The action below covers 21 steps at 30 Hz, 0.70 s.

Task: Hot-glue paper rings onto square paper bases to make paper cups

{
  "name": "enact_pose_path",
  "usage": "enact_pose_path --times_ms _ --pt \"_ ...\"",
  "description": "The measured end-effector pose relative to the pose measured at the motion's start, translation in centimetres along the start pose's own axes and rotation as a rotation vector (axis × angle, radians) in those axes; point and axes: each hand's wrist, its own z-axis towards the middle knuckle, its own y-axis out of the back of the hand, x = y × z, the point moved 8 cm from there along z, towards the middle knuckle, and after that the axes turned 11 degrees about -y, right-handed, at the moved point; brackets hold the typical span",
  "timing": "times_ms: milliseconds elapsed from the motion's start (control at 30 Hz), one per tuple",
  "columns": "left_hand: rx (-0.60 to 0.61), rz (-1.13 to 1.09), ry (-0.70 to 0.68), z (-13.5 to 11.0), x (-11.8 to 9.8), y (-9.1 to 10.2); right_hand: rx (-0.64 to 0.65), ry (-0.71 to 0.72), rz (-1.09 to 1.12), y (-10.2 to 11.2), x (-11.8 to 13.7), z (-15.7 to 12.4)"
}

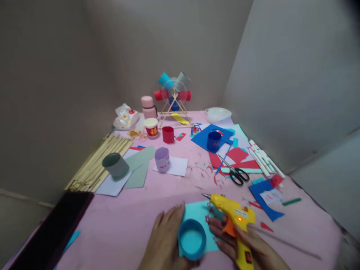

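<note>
Cupping the likely light, crushable blue ring sensibly by its nine-o'clock wall, the left hand is curving; the right hand is gripping the glue gun.

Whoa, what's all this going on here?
A person's right hand holds a yellow glue gun with its small light glowing. Their left hand is right at a blue paper ring on a light-blue sheet. The gun's nozzle is apart from the ring. A wheel model on sticks stands at the back.
</note>
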Motion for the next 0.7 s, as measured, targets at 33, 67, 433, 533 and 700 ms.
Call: enact_pose_path --times_ms 33,67,433,533,700 --pt "-0.008 -0.022 0.007 -0.1 -0.3 0.3 -0.015 0.020 0.012 0.0 0.0 0.0" --pt "-0.012 -0.045 0.008 -0.1 -0.6 0.6 -0.023 0.028 0.030 0.0 -0.1 0.1" --pt "-0.073 -0.450 -0.138 -1.9 -1.9 4.4 -0.011 0.002 0.073 0.0 -0.4 -0.4" --pt "-0.086 -0.437 -0.255 -1.4 -3.6 6.5 -0.028 0.007 0.044 0.1 -0.4 -0.6" --pt "0.080 -0.170 -0.351 0.3 -6.9 7.0 -0.043 0.028 0.004 0.4 -0.3 -0.7"
